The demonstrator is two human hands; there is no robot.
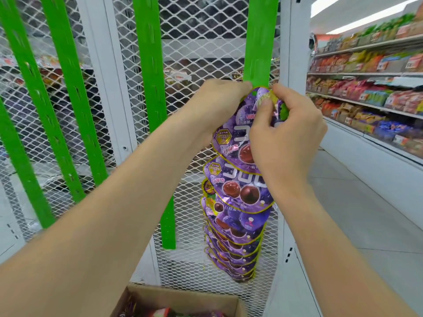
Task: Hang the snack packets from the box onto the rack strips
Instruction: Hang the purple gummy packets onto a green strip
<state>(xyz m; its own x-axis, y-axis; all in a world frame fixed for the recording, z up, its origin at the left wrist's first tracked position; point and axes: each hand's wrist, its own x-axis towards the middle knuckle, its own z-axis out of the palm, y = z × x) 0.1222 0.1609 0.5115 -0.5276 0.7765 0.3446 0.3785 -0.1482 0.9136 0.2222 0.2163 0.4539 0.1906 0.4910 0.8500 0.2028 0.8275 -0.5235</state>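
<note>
**Figure: hanging a snack packet on a rack strip, head view.** The right hand (286,133) pinches the top edge of the top packet (238,124) between the thumb and curled fingers, just below the bare stretch of the green strip (261,42). The left hand (219,101) lies against the packet's upper left corner, with its fingers reaching to the edge of the strip. The fingertips are hidden, so it cannot be told whether they pinch the packet, the strip or both.

The packet is held upright against the strip, at the head of a column of hung packets (235,225) that overlap one another down towards the floor. The strip is mounted on a white mesh panel (201,42), and the other green strips (151,65) stand to the left. The cardboard box (183,299) sits below at the foot of the rack, with more packets (167,313) partly visible inside. Shop shelves (366,88) run along the right, blurred.

**Step in hand (judged):** fastening the packet's top onto a hook of the strip. The hands cover the hook, so whether it has caught cannot be seen.

**Next move (judged):**
- Seat the hole fully over the hook.
- Loosen both hands gently, so the packet hangs without disturbing those beneath.
- Reach down to the box for another packet.

The bare strip above leaves room for more.
</note>
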